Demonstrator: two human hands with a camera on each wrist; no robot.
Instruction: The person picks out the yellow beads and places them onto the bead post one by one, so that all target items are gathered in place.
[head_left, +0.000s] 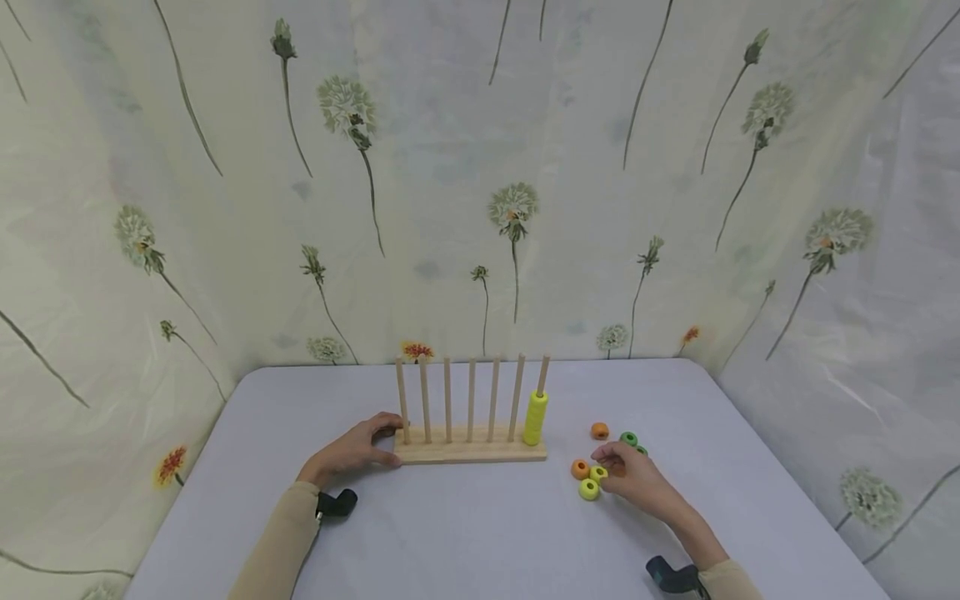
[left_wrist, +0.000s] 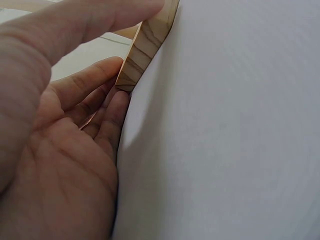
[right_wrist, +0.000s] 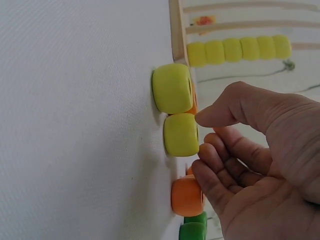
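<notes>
A wooden peg rack (head_left: 471, 452) stands on the table with a row of upright pegs; stacked yellow beads (head_left: 535, 419) fill much of its rightmost peg. My left hand (head_left: 352, 450) grips the rack's left end, thumb at the front and fingers behind. In the left wrist view the base's end (left_wrist: 142, 52) lies between thumb and fingers. My right hand (head_left: 641, 485) is at the loose beads, with thumb and fingertips parted beside a yellow bead (right_wrist: 181, 135). The thumb tip seems to touch that bead. Another yellow bead (head_left: 589, 489) lies against it.
Near the right hand lie two orange beads, one close to the yellow pair (head_left: 581, 469) and one farther back (head_left: 600, 431). Green beads (head_left: 628, 438) sit behind that hand, partly hidden. A pale cloth covers the table (head_left: 465, 533); a flower-patterned curtain (head_left: 435, 167) surrounds its back and sides.
</notes>
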